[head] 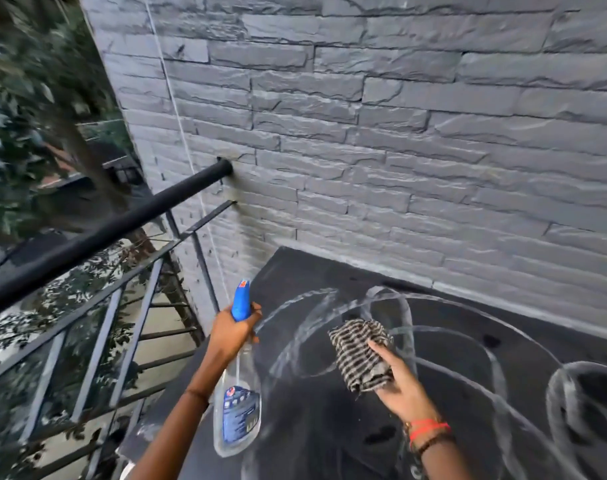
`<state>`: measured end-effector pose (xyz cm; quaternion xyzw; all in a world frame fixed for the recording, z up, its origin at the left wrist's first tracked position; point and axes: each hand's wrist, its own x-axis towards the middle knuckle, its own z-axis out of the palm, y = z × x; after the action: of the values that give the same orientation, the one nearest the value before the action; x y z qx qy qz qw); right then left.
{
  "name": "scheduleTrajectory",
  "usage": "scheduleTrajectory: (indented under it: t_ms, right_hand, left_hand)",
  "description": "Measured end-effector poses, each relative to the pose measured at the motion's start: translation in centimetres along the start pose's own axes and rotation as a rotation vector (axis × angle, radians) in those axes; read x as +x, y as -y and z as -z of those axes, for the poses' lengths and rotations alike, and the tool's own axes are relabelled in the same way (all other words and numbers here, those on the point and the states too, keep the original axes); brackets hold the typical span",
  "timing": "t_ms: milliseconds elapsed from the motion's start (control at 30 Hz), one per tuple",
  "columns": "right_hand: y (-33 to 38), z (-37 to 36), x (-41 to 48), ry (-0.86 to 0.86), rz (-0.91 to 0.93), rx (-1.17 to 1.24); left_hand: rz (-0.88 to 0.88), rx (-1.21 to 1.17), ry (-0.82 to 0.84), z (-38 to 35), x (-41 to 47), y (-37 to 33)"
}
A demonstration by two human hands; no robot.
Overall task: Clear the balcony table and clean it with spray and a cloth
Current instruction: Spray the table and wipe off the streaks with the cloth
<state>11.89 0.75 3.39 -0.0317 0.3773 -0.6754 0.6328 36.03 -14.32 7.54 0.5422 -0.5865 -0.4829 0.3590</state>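
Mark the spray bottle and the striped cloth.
Clear plastic spray bottle with blue head [239,415]: head view, labelled body.
Black-and-white striped cloth [357,358]: head view, folded middle.

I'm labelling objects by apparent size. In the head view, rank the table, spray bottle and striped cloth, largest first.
Largest: table.
Next: spray bottle; its base is nearer the camera, which may inflate it.
Smallest: striped cloth, bunched in the grip of the right hand.
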Motion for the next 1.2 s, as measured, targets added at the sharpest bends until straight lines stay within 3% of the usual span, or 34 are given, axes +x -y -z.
scheduleTrajectory:
  t_ms: [133, 333, 933, 1200]
  right_hand:
    - [3.4, 0.9, 3.0, -0.101, -0.040, 0.013]
    - [5.9, 0.4, 5.9, -0.096, -0.063, 0.021]
    - [6.0, 0.0, 12.1, -0.197, -0.051, 0.012]
    - [6.6, 1.6, 11.8, -0.218, -0.096, 0.033]
  left_hand:
    - [0.048, 0.029, 0.016, -4.3, 3.9, -1.3]
    - [0.124, 0.060, 0.007, -8.4, 7.6, -2.2]
    - [0.270, 0.207, 0.033, -10.7, 14.1, 0.2]
    - [0.206, 0.142, 0.228, -13.8, 12.4, -2.5]
